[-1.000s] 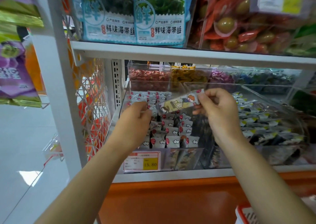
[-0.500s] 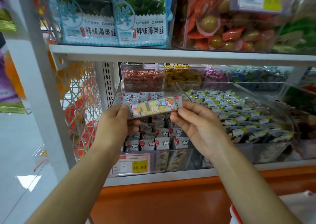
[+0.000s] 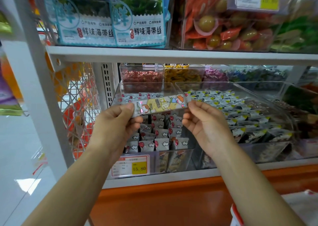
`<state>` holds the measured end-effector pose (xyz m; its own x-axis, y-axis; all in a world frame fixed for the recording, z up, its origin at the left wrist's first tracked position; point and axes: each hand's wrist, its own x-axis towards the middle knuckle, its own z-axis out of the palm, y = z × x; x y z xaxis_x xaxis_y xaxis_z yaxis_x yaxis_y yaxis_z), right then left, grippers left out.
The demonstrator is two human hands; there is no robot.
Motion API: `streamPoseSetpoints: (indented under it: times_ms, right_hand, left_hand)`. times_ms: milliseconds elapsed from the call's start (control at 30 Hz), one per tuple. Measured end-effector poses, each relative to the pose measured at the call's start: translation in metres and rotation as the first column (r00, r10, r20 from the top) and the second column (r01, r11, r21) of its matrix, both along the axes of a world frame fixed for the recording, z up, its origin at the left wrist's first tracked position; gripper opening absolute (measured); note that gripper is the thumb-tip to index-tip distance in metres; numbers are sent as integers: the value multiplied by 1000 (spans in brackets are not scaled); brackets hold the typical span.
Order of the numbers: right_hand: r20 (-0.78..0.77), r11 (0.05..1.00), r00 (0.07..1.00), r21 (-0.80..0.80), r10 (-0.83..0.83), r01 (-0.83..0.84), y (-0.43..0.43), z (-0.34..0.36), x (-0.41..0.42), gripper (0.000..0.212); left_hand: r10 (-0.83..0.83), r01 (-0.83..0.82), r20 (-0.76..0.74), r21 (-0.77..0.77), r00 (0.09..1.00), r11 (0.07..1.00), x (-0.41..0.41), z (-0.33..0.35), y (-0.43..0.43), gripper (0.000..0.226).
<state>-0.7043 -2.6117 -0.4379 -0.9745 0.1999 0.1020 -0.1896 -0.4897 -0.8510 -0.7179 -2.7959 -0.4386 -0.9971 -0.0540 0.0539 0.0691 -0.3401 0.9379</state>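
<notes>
A long snack packet (image 3: 160, 104) with cartoon figures and a yellow middle is held level in front of a clear bin (image 3: 173, 158) of small white packets on the lower shelf. My left hand (image 3: 117, 124) pinches the packet's left end. My right hand (image 3: 204, 122) pinches its right end between thumb and fingers. Both arms reach up from the bottom of the view.
A second clear bin (image 3: 275, 150) of dark-and-white packets stands to the right. Smaller bins of red (image 3: 141, 78) and yellow sweets sit behind. A white shelf board (image 3: 172, 55) above carries seaweed bags (image 3: 137, 19). A price tag (image 3: 130, 165) reads 15.80. An orange base runs below.
One second ago only my right hand held the packet, tilted, while my left hand was in the bin. Now both hands pinch its ends and it lies level, closer to me.
</notes>
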Motion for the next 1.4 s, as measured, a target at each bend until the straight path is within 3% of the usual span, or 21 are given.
streamPoseSetpoints:
  times_ms: [100, 300, 567, 700, 833, 900, 1067, 1400]
  right_hand:
    - [18, 995, 1000, -103, -7, 9, 3, 1, -1, 10]
    - [-23, 971, 999, -235, 39, -43, 7, 2, -2, 12]
    - [-131, 994, 991, 97, -32, 45, 6, -4, -3, 17]
    - [-153, 982, 988, 181, -26, 54, 5, -5, -1, 9]
    - [-202, 896, 976, 415, -76, 156, 7, -8, -1, 20]
    - [-221, 883, 973, 441, -64, 158, 8, -10, -3, 11]
    - [-248, 811, 969, 566, -4, 148, 8, -10, -3, 27]
    - [-370, 660, 922, 666, -110, 346, 5, -7, -1, 9]
  left_hand:
    - [-93, 93, -8, 76, 996, 993, -1, 3, -1, 8]
    - [-157, 159, -38, 80, 987, 984, -2, 3, -5, 18]
    - [-243, 243, -2, 23, 970, 970, -2, 0, -5, 6]
    - [-175, 157, -70, -201, 982, 967, 0, -3, -5, 24]
    - [-166, 118, -118, -332, 979, 936, 0, -3, -7, 27]
    - [-178, 106, -148, -398, 973, 911, 1, -2, -7, 28]
    - [-179, 84, -189, -425, 966, 901, 5, 2, -5, 39]
    - [-173, -12, -258, -589, 950, 808, 5, 1, -4, 28]
